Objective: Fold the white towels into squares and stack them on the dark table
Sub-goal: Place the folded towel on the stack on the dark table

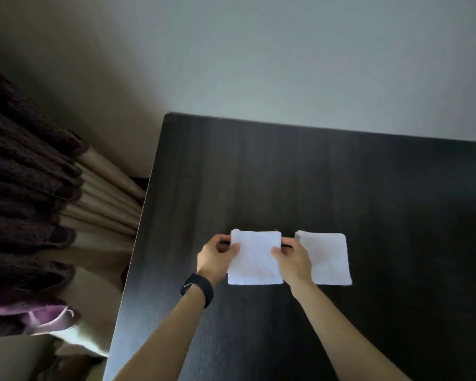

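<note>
In a dim room, a pale wall (286,50) is filling the upper half of the view behind a dark wood-grain worktop (341,174), whose far left corner is showing and whose surface is running off the right and lower edges. To the left of the worktop, a dark purple curtain (25,188) with a beige lining is hanging in heavy folds. Two bare forearms are reaching in from the lower edge toward the middle of the worktop, where two white towels, each folded into a rough square, are sitting side by side with a narrow strip of dark surface between them. The right towel (330,259) is lying flat on the worktop, its left edge partly covered by the right hand (294,259). The left towel (254,261) is being held at both sides: the left hand (216,257) is pinching its left edge, thumb on top and the other fingers (221,239) curled behind, and the right hand is pinching its right edge in the same way, fingers closed on the cloth. The near edge of this towel is sitting level with that of its neighbour; whether its far edge is lifted off the worktop cannot be told. A black band (197,290) is circling the left wrist, just behind the hand.
</note>
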The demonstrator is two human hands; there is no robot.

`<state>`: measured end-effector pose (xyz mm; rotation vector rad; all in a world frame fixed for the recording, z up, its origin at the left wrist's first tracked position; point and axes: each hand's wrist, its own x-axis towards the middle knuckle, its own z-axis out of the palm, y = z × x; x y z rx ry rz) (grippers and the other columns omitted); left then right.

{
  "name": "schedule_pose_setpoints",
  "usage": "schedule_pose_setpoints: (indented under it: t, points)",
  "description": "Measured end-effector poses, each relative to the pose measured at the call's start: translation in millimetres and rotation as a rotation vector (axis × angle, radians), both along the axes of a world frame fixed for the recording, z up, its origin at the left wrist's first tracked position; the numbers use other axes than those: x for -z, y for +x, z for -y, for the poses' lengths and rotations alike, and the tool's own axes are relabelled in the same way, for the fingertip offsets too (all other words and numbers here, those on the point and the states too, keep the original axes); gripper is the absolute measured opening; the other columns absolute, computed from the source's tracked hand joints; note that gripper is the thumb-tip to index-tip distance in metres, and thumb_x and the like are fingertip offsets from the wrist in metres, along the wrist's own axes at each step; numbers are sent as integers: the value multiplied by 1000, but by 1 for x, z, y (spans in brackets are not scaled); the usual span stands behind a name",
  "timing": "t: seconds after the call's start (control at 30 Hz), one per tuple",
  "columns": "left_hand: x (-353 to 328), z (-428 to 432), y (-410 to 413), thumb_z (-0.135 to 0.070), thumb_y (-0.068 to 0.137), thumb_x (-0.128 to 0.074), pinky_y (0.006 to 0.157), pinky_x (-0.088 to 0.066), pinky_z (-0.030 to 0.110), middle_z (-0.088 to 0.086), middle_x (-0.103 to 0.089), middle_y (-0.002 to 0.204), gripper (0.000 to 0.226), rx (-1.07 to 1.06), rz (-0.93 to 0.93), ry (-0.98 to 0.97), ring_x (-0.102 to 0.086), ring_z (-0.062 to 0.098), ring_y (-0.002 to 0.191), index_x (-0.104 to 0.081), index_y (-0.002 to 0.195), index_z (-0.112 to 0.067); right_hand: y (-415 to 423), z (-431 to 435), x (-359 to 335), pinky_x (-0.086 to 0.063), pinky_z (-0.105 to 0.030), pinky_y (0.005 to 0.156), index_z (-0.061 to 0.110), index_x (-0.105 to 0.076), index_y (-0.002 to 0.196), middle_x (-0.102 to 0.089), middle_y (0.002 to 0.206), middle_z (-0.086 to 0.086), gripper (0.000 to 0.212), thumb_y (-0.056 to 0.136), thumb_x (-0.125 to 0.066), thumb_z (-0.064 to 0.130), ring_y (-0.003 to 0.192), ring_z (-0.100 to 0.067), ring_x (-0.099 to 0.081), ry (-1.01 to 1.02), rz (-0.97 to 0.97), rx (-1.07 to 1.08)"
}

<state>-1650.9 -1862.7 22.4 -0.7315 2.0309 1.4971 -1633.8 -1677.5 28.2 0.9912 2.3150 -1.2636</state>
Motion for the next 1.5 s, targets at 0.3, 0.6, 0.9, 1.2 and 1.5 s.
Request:
schedule_pose_setpoints:
  t: [0.3,0.6,0.9,1.2,1.5]
  points:
    - [10,-4,38,-47,94,-48,110,-37,41,1,-34,156,64,563,-668,-659,-36,19,138,-33,151,-22,41,23,7,-40,-29,107,20,-49,140,-45,150,-1,45,98,-53,36,135,-17,-44,570,-341,-399]
    - [47,-7,21,-63,99,-16,121,7,50,-14,17,162,72,915,-528,-743,16,13,151,8,157,-29,40,10,56,-21,-48,122,8,-22,156,-16,164,-9,64,104,-33,43,153,-24,-12,797,-246,-767]
    - [41,-8,23,-63,99,-23,120,1,51,-7,1,166,73,944,-502,-842,-3,20,153,-4,159,-25,35,11,52,-18,-48,122,11,-23,157,-16,165,-6,66,103,-35,48,153,-23,-10,760,-210,-784]
    - [-53,-71,20,-53,96,-42,120,-2,58,0,6,166,75,1116,-504,-935,2,28,153,-1,157,-36,75,-74,-48,-33,-53,114,24,-55,141,-45,153,-4,62,84,-73,37,143,-28,-38,689,-331,-598]
    - [-184,-347,124,-48,98,-41,121,2,55,-3,-7,166,64,1340,-876,-612,3,22,153,-13,155,-41,273,-331,-187,-28,-48,119,33,-52,141,-43,154,3,43,99,-49,43,149,-19,-24,792,-349,0]
